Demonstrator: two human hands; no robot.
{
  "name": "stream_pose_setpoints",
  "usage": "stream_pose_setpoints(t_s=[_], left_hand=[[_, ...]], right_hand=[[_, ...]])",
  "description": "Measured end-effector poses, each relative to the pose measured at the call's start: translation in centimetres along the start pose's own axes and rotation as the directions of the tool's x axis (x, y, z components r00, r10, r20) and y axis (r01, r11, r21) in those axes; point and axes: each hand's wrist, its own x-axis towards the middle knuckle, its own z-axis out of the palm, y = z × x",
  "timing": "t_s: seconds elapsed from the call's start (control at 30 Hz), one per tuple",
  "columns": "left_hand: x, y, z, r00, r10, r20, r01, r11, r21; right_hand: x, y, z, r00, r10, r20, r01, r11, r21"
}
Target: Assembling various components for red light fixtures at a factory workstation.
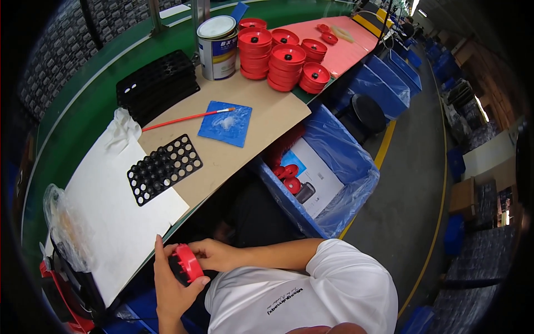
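Observation:
Between my hands, by the table's near edge, is a round red plastic part [191,263] with a notched rim and a black face. My left hand [173,286] grips it from the near side, thumb on its rim and index finger stretched up. From the far side my right hand [214,254] reaches it; its fingertips are partly hidden behind the part. On the table ahead lies a black perforated tray [186,151] with several small black pieces in its holes. Beyond it, a red-handled brush [183,119] rests across a blue square pad [223,132] smeared with something whitish.
Stacked red round parts [256,47] stand at the back beside a metal can [217,50]. Black trays [156,83] are piled left of it. A crumpled white cloth [123,131] and a clear plastic bag [64,222] lie leftward. A lined blue bin [347,178] stands right of the table.

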Motion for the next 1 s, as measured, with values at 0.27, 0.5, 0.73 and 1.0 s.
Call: stream_pose_setpoints(t_s=[0.27,0.5,0.73,1.0], left_hand=[[0.8,-2.4,-0.1,0.808,0.574,0.134,-0.551,0.654,0.519],[0.0,-0.3,1.1,1.0,-0.025,0.019,0.027,0.991,-0.131],[-0.1,-0.7,1.3,1.0,-0.01,0.028,0.014,0.989,-0.145],[0.2,-1.1,1.3,0.972,0.234,0.027,-0.235,0.97,0.06]], right_hand=[[-0.4,-1.8,0.5,0.966,0.259,-0.007,-0.239,0.901,0.362],[-0.4,-1.1,-0.2,0.999,0.018,0.047,-0.021,0.998,0.056],[-0.8,-0.9,-0.4,1.0,0.016,0.026,-0.017,0.999,0.043],[-0.6,-0.7,-0.7,0.999,0.043,-0.015,-0.041,0.994,0.097]])
